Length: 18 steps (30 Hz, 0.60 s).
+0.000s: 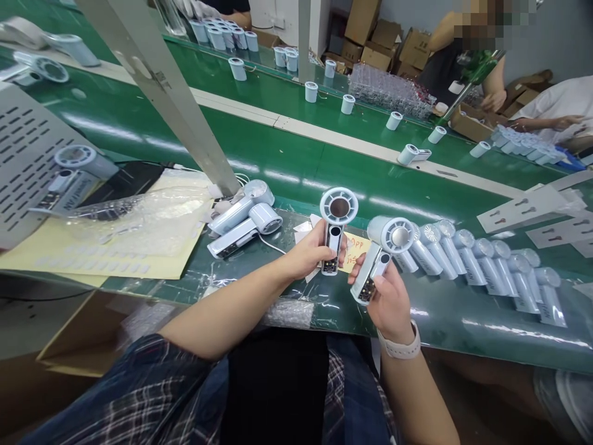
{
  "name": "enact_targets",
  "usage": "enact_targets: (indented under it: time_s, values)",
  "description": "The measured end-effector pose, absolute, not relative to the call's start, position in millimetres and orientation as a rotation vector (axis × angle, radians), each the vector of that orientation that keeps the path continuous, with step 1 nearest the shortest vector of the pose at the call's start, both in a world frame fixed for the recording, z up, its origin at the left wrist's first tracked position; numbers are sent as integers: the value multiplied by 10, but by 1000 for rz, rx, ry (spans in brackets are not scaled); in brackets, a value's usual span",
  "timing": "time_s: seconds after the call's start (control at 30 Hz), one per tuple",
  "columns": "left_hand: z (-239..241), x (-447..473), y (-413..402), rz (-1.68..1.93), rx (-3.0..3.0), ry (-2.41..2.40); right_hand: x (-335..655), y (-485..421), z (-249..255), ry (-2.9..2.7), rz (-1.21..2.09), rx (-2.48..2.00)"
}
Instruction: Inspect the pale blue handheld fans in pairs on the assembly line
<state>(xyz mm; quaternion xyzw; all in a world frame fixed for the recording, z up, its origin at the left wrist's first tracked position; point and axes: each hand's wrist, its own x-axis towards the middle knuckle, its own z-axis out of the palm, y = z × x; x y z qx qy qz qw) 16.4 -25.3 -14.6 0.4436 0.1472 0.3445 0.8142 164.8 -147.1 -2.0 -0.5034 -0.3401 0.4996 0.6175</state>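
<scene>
My left hand (309, 252) grips the handle of a light-blue handheld fan (340, 207), its round head up and its handle open, showing the circuit board. In my right hand (391, 303) is a second light-blue handheld fan (398, 236), tilted, with its board also exposed. The two fans are held side by side, apart, above the green bench (333, 303). Behind them lies a yellow note (356, 250) with red handwriting. Left of my left hand, two more handheld fans (252, 225) lie on the bench, a white cable beside them.
A row of several handheld fans (484, 262) lies to the right. Clear plastic bags (152, 207) cover yellow sheets at left, near a slotted grey panel (28, 161). A metal post (171, 105) rises ahead. Light-blue fan housings (348, 104) stand on the green conveyor; people work beyond.
</scene>
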Motion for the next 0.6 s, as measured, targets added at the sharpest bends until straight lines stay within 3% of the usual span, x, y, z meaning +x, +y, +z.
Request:
enact_targets:
  time_s: [0.6]
  values:
    - [-167, 203, -252, 745, 973, 387, 1640, -1545, -50, -755, 1251, -1048]
